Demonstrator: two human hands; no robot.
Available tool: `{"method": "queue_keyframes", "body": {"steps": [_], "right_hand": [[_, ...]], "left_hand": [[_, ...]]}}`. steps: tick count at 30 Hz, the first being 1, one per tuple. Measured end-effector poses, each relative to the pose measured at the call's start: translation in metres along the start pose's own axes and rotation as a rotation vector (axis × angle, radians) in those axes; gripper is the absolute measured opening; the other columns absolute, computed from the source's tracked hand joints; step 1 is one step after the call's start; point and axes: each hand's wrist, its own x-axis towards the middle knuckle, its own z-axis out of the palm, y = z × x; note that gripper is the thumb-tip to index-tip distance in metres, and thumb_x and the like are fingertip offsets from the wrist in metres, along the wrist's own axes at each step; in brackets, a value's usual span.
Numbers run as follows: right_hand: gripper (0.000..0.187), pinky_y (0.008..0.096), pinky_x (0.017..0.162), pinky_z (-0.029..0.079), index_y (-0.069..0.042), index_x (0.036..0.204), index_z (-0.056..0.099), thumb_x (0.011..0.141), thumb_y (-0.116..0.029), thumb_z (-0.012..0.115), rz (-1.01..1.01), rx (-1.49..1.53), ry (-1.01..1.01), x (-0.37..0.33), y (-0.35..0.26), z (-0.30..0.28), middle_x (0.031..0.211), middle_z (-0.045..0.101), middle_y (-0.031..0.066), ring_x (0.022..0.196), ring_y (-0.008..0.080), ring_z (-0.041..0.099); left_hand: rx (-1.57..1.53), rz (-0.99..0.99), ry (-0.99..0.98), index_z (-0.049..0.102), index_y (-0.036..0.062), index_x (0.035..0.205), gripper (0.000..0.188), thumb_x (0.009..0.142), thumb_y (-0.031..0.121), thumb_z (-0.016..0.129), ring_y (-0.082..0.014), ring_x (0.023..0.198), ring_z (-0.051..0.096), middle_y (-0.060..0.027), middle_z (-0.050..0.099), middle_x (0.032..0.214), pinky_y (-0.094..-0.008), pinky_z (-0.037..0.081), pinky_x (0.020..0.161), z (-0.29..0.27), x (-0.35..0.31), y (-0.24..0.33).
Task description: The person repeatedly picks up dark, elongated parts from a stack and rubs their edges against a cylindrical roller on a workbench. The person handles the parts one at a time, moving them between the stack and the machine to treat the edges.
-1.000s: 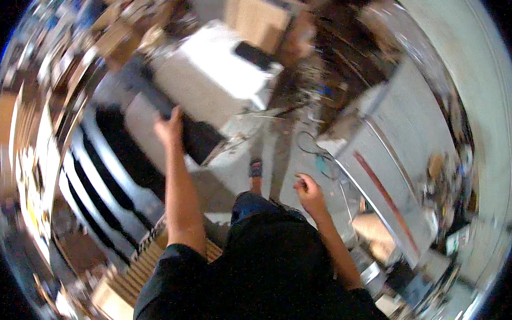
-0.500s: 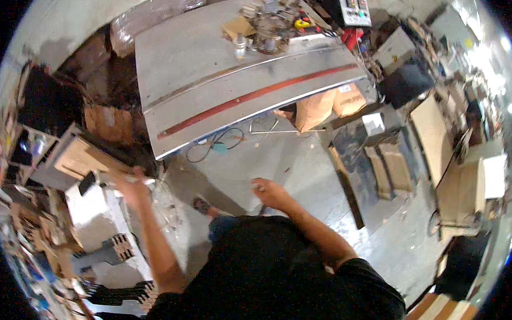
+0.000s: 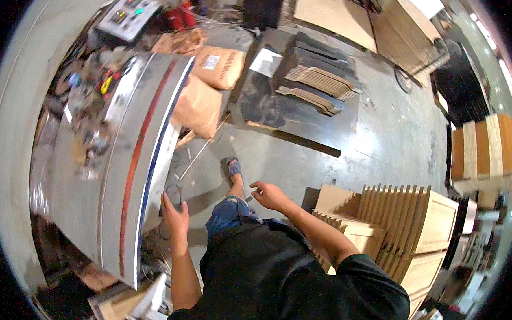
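Observation:
My left hand [image 3: 175, 216] is raised beside the near edge of the grey-topped table [image 3: 82, 209]. Its thumb and fingers stand apart, with nothing visible between them. In front of my body, over the floor, my right hand [image 3: 269, 196] hangs with loosely bent fingers, some apart; no held object shows. Neither hand appears to touch anything. A red strip [image 3: 137, 165] runs along the tabletop close to its edge. Below my hands one sandalled foot [image 3: 232, 167] is stepping forward on the floor.
Brown paper sacks [image 3: 199, 108] lean by the table, near a control box [image 3: 127, 15]. Ahead, curved slats [image 3: 321, 76] lie stacked on a dark board [image 3: 262, 105]. Stacked wooden panels [image 3: 417, 226] stand close on my right. A thin rod [image 3: 201, 151] lies on the floor.
My view and body have turned right, so the table now lies on my left. My left hand has come away from the white-topped stack by the wooden boards. Panels now show at right.

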Motion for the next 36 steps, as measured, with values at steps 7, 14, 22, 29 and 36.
{"method": "queue_keyframes", "body": {"steps": [7,14,22,29,36], "right_hand": [[0.043,0.0486,0.093,0.063,-0.008,0.141,0.075,0.107,-0.034,0.073,0.288,0.064,0.13,0.079,0.088,-0.072,0.116,0.084,0.0194,0.105,0.038,0.08],[0.057,0.036,0.083,0.059,-0.006,0.146,0.072,0.111,-0.051,0.073,0.57,0.917,0.299,0.196,0.206,-0.151,0.117,0.082,0.0104,0.099,0.0208,0.076],[0.076,0.0427,0.093,0.057,-0.011,0.156,0.061,0.106,-0.066,0.072,0.708,1.327,0.442,0.324,0.29,-0.28,0.138,0.075,0.0117,0.116,0.0259,0.072],[0.112,0.0613,0.121,0.044,-0.013,0.177,0.036,0.096,-0.077,0.078,0.737,1.659,0.566,0.459,0.427,-0.341,0.166,0.054,0.0178,0.148,0.0346,0.054],[0.135,0.0694,0.123,0.043,-0.02,0.184,0.002,0.092,-0.079,0.081,0.669,1.892,0.673,0.599,0.561,-0.341,0.185,0.023,0.0212,0.164,0.0423,0.038]], "left_hand": [[-0.015,0.396,-0.033,0.049,0.0008,0.165,0.071,0.101,0.015,0.077,-0.0466,0.162,0.041,-0.0246,0.045,0.174,-0.0555,0.036,0.134,0.056,0.186,0.134],[0.193,0.645,0.072,0.053,0.0011,0.16,0.066,0.103,0.023,0.078,-0.0471,0.162,0.04,-0.0252,0.046,0.172,-0.0599,0.031,0.135,0.107,0.433,0.265],[0.588,0.488,0.116,0.047,0.0049,0.168,0.074,0.107,0.035,0.075,-0.0463,0.162,0.041,-0.0225,0.045,0.175,-0.063,0.03,0.134,0.137,0.53,0.272],[0.679,0.61,0.039,0.058,-0.0011,0.154,0.051,0.108,0.018,0.068,-0.0482,0.152,0.05,-0.0252,0.056,0.16,-0.0615,0.038,0.129,0.262,0.508,0.34],[0.051,0.921,-0.911,0.061,0.0044,0.156,0.057,0.105,0.025,0.075,-0.0374,0.153,0.056,-0.0174,0.063,0.161,-0.0523,0.04,0.133,0.697,0.437,0.577]]}}
